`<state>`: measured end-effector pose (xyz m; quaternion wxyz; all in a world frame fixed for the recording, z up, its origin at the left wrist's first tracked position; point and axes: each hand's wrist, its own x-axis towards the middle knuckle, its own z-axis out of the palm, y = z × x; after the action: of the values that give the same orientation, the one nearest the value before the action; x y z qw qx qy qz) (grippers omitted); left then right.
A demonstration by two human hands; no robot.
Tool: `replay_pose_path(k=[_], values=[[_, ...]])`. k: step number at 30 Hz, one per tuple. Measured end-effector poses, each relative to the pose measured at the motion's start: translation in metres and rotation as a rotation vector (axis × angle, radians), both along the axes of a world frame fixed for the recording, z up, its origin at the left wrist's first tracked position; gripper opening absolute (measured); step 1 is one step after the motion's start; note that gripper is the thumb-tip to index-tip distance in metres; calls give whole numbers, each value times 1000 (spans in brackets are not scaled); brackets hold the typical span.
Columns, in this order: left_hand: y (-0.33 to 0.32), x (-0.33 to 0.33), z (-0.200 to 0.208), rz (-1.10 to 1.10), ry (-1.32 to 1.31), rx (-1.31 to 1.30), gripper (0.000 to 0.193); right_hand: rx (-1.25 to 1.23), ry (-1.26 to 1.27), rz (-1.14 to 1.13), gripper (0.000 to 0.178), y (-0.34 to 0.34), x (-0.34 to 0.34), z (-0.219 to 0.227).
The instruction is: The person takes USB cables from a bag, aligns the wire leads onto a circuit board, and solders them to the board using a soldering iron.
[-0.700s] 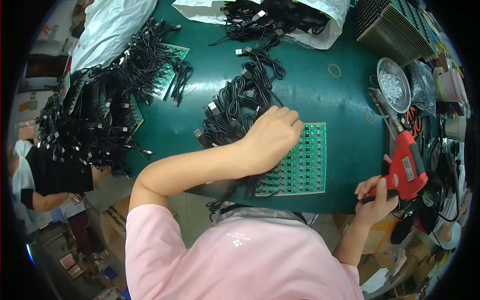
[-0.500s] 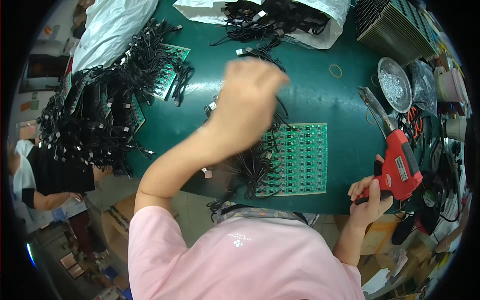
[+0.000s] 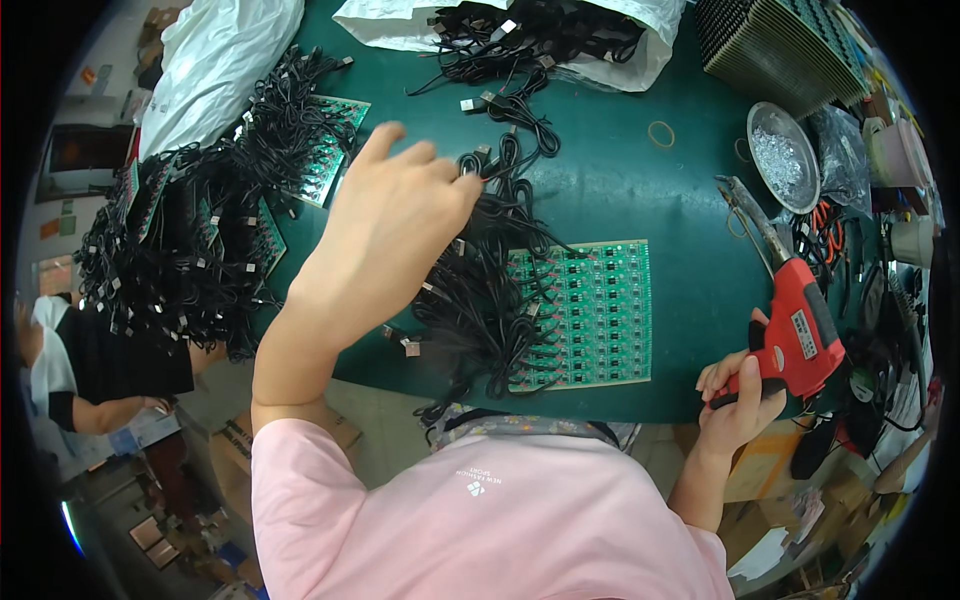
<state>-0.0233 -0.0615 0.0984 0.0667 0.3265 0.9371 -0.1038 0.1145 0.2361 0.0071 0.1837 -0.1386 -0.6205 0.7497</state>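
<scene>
A green panel of small circuit boards (image 3: 600, 315) lies on the table before me, with black USB cables (image 3: 480, 300) bunched along its left side. Over the upper part of that bunch is my left hand (image 3: 405, 205), little finger stretched away and the forefinger bent in a pinch. A black cable with a reddish wire end (image 3: 486, 180) shows at the pinching fingertips; the thumb is hidden. To the right of the panel, my right hand (image 3: 742, 390) grips the handle of a red soldering gun (image 3: 800, 330), its metal tip pointing away from me.
Cabled panels (image 3: 180, 250) pile up at the left, near a white sack (image 3: 220, 75). Loose cables spill from another white bag (image 3: 640, 65) at the back. A metal bowl (image 3: 785, 160) of shiny bits and stacked panels (image 3: 780, 50) stand right. Another person (image 3: 110, 360) sits far left.
My left hand has come left and a little nearer, from above the upper cables, and its little finger has spread. More of the cable bunch shows. The right hand and soldering gun have stayed put.
</scene>
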Motion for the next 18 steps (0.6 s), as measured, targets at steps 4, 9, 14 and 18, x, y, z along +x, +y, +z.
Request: replay_pose_path(k=[4, 9, 14, 18], values=[[-15, -2, -6, 37, -120, 36, 24, 7, -11, 7, 46, -2, -1, -1], [4, -18, -11, 130, -4, 452, 18, 12, -3, -15, 45, -6, 2, 0], [47, -31, -64, 46, 33, 280, 15, 7, -6, 3, 47, -6, 5, 3], [50, -43, -74, 174, -191, 430, 13, -16, -11, -9, 49, -4, 9, 3]])
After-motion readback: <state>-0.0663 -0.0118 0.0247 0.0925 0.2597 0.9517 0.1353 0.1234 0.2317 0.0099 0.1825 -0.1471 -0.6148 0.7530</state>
